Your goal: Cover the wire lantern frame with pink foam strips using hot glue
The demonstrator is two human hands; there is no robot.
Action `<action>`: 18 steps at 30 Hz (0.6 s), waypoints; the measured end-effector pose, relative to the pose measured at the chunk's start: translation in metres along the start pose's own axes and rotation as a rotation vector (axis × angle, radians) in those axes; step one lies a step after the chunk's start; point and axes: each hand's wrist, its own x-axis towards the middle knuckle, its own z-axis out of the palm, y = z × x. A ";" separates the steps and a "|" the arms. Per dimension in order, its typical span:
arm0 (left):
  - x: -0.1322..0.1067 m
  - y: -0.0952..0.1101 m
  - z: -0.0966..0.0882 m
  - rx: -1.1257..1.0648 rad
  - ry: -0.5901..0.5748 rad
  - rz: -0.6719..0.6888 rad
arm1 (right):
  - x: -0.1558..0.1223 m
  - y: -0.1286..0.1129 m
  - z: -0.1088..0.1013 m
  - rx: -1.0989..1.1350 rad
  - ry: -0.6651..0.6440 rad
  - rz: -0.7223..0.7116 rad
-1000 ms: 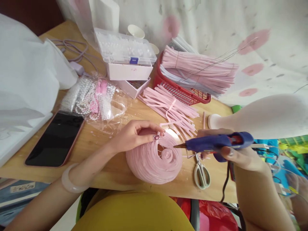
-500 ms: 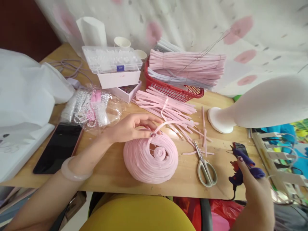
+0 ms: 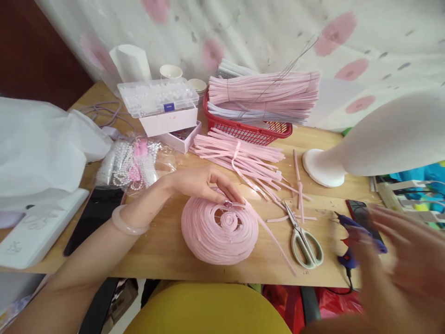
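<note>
My left hand (image 3: 208, 185) rests at the top of a round, coiled pink piece (image 3: 219, 246). Its thumb and fingers pinch a fuzzy pink strip (image 3: 274, 236) against the coil's rim, and the strip's free end trails to the right over the table. A spiral sits in the coil's central opening. My right hand (image 3: 399, 260) is blurred, with thumb and fingers apart. It is beside a blue glue gun (image 3: 358, 229), partly covering it, and holds nothing visible. Scissors (image 3: 306, 246) with pale handles lie between the coil and the glue gun.
Behind the coil lie loose pink strips (image 3: 243, 157) and a red basket (image 3: 250, 132) with strip bundles. A white mannequin head stand (image 3: 323, 167) is at right. Bagged pearl strings (image 3: 132, 162), a bead box (image 3: 156, 97) and a dark phone (image 3: 93, 218) are at left.
My right hand has let go of the glue gun, which now lies on the table. The strip's free end has swung down to the right, and my left fingers press nearer the coil.
</note>
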 end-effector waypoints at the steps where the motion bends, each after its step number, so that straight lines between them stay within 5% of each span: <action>1: 0.001 0.000 0.000 0.014 -0.011 0.001 | 0.004 -0.018 0.011 0.044 -0.078 -0.025; 3: 0.001 0.000 -0.001 0.044 -0.021 0.003 | 0.013 -0.043 0.036 0.180 -0.336 -0.201; 7: 0.001 -0.001 -0.002 0.062 -0.022 0.020 | 0.029 -0.053 0.069 0.280 -0.638 -0.270; 14: -0.005 -0.004 -0.002 -0.002 -0.002 0.065 | 0.035 -0.051 0.065 0.318 -0.613 -0.398; 18: -0.017 0.001 0.004 -0.023 0.127 0.031 | 0.035 -0.054 0.058 0.342 -0.564 -0.513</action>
